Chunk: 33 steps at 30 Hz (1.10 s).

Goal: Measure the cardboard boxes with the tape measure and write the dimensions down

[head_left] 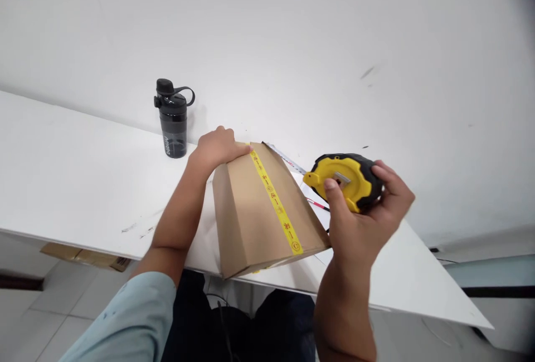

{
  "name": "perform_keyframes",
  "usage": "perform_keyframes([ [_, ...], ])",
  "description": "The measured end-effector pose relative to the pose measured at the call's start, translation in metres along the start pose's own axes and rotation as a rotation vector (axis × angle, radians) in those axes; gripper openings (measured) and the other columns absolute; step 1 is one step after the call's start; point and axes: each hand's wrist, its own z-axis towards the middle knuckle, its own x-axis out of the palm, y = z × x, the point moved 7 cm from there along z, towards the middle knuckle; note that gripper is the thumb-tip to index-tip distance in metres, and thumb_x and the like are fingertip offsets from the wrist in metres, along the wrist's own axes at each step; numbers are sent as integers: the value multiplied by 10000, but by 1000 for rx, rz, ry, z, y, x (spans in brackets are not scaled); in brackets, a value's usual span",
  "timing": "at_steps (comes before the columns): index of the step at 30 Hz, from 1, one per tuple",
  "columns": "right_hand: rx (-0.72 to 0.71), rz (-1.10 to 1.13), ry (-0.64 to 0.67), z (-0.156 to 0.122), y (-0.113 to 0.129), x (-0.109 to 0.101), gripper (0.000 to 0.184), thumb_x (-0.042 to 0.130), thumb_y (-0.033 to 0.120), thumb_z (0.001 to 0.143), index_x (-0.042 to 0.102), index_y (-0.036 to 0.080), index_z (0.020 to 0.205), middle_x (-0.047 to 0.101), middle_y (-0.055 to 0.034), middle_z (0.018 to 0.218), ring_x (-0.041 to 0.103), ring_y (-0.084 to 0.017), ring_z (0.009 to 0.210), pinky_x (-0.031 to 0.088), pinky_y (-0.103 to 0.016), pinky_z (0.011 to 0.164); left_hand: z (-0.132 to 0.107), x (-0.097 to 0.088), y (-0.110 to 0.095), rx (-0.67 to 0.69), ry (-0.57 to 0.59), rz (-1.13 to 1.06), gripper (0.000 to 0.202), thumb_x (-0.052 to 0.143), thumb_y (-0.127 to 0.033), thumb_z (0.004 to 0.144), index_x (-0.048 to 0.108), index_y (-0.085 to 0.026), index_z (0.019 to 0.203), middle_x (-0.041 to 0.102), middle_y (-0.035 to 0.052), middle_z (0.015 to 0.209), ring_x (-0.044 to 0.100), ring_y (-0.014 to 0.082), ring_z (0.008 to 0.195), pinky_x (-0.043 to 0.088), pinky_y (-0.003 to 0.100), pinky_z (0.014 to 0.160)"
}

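A brown cardboard box [259,217] sealed with a strip of yellow printed tape [276,200] stands on the white table [75,184]. My left hand [217,147] rests on the box's far top edge, fingers curled over it. My right hand [368,214] grips a yellow and black tape measure [345,179] just right of the box. Its blade [286,157] runs out to the left along the box's far right edge.
A dark water bottle [173,118] with a black cap stands at the back of the table by the white wall. A red and white pen [318,204] lies on paper behind the box. Flat cardboard [83,256] lies under the table at left.
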Motion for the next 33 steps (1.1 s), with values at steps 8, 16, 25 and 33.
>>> perform_keyframes([
  [8,-105,-243,301,-6,26,6,776,769,519,937,463,332,1625,438,-157,1708,440,-341,1615,468,-633,1260,-3,5,-18,225,-17,-7,692,550,-600,975,572,-281,1590,562,125,1636,524,369,1508,455,470,1215],
  [16,-148,-300,297,-26,43,6,513,749,473,961,675,347,1452,522,-130,1669,583,-314,1507,628,-536,1098,-3,31,-46,467,122,98,640,404,-631,1044,529,-445,1644,407,19,1809,431,380,1624,280,618,1302],
  [25,-164,-292,219,-33,53,-17,556,787,382,956,664,330,1497,583,-130,1622,624,-312,1472,628,-517,1126,2,29,-43,419,82,18,524,381,-463,1060,743,-398,1434,661,-33,1609,608,329,1447,364,518,1254],
  [33,-206,-280,269,-48,68,-56,694,828,274,923,588,338,1571,515,-113,1699,565,-335,1538,607,-602,1161,3,32,-48,396,62,3,472,466,-465,1028,794,-435,1366,728,-72,1511,658,341,1359,421,510,1224],
])
